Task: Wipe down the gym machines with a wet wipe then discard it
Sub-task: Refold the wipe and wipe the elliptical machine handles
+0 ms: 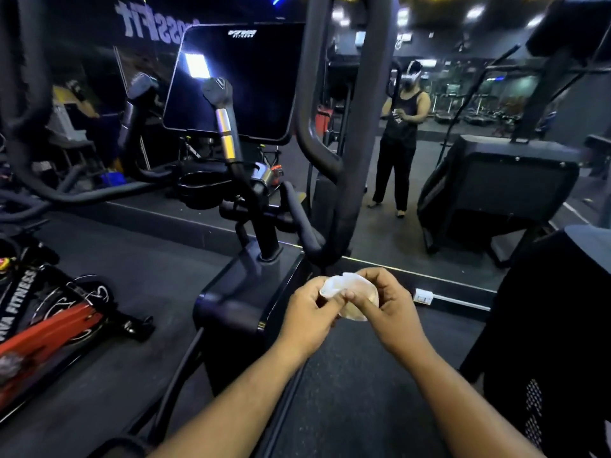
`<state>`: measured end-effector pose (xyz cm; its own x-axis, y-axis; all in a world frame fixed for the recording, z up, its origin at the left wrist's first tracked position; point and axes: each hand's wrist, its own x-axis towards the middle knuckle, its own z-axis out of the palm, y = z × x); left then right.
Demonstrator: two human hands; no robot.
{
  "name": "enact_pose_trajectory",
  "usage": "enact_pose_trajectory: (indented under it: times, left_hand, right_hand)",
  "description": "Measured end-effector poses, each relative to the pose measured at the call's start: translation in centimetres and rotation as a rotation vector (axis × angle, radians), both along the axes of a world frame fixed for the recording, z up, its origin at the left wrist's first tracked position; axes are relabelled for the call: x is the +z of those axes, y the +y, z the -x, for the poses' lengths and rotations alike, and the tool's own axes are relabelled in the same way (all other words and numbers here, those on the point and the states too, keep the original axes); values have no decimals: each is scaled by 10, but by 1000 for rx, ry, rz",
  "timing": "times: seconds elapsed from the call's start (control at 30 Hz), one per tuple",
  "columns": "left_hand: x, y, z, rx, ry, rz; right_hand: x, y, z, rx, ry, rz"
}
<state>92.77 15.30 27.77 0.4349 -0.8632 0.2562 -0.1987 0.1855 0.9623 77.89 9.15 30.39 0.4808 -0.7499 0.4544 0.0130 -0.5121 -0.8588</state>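
Left hand and right hand both pinching wet wipe, fingers curled round it, apparently unfolding it beside elliptical machine for wiping.

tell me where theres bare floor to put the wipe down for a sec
Bare dark floor lies between the red bike frame on the left and the machine's base. Another open strip runs right of the hands, before the mirror's edge. Both the left hand and right hand hold the wipe. The left side is crowded.
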Motion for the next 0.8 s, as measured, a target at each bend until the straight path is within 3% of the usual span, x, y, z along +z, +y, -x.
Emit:
enact_pose_trajectory:
  times: [0.13,0.23,0.43,0.5,0.63,0.8]
  left_hand:
    - [-7,-31,31,62,-58,-95]
    - [-7,-63,53,154,133,-85]
    - [-9,-111,78,209,498,-73]
    - [-10,-126,83,205,548,-83]
    - [-13,-151,73,154,428,-108]
    - [-6,-189,60,-85,424,-59]
  right_hand:
    - [-13,-55,32,-26,229,158]
    - [-22,-105,59,-39,256,244]
    - [-10,-160,66,127,-65,-475]
    - [-4,-171,61,163,-102,-584]
    - [2,-201,45,167,-110,-491]
    - [18,-249,19,210,78,-279]
